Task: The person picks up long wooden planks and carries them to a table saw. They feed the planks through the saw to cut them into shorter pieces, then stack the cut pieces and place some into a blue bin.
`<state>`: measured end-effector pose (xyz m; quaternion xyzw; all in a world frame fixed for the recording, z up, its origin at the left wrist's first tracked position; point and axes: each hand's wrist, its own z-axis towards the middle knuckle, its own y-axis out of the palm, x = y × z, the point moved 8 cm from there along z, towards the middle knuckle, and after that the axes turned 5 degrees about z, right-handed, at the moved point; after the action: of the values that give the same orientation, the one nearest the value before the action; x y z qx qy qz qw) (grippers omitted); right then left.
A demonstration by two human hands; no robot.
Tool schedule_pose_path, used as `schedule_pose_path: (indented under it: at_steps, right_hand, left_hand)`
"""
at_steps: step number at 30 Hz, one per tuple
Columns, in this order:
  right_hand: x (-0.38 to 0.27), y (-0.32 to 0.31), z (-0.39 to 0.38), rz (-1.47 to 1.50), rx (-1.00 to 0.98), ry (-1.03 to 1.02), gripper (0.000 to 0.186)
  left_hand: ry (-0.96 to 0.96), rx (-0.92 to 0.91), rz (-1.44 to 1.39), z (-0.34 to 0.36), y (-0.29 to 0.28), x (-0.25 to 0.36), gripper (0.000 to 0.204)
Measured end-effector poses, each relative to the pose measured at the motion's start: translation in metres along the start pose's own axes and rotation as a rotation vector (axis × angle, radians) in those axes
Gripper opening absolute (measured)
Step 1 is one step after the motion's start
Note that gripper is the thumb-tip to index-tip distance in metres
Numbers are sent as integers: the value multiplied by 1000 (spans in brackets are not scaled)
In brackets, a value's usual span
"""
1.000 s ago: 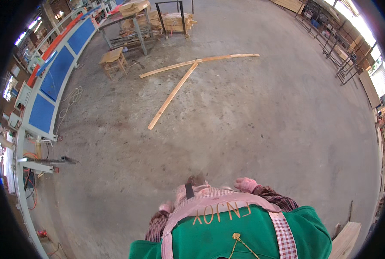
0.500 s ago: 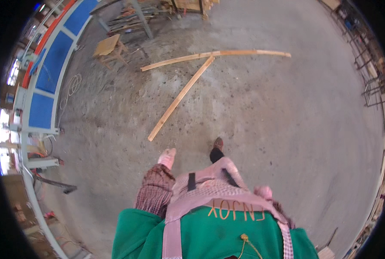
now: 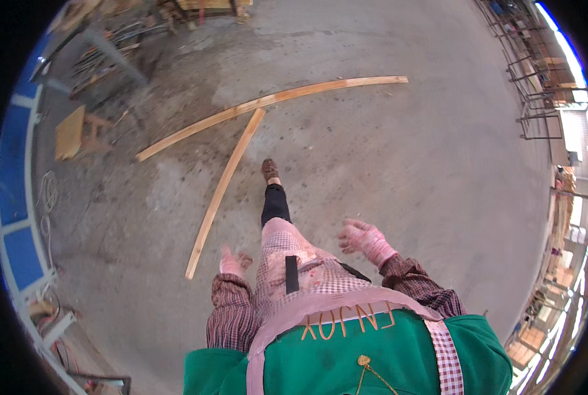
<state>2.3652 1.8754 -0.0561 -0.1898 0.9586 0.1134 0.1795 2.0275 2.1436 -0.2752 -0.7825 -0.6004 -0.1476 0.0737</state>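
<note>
My left hand (image 3: pixel 234 263), in a pink-and-white work glove, hangs beside my checked apron with nothing in it and its fingers apart. The lower end of a wooden strip (image 3: pixel 221 189) on the floor is the thing nearest to it, off to its left. My right hand (image 3: pixel 366 242), gloved alike, is held out to the right of the apron, empty, its fingers loosely bent and apart. Farther ahead a longer wooden strip (image 3: pixel 274 97) lies across the floor. The far end of the first strip points at it from the near side; whether they touch I cannot tell.
A small wooden stool (image 3: pixel 71 133) stands at the left, near a coiled pale hose or cable (image 3: pixel 47 191). Blue panels in a pale frame (image 3: pixel 12 148) line the left edge. Dark metal racks (image 3: pixel 537 112) stand along the right. My shoe (image 3: pixel 270 170) is right of the near strip.
I have stepped forward, and the wooden strips now appear nearer and farther left. My right hand has swung out from beside the apron into fuller view.
</note>
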Motion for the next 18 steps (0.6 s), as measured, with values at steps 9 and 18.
schedule_pose_path:
  at_steps: [9,18]
  right_hand:
    - [-179,5,254,98,117,287,64]
    - [-315,0,672,-33,289,90,91]
  left_hand:
    - [-254,224,-112,149,154,116,83]
    - [-137,292,53,354,207,120,90]
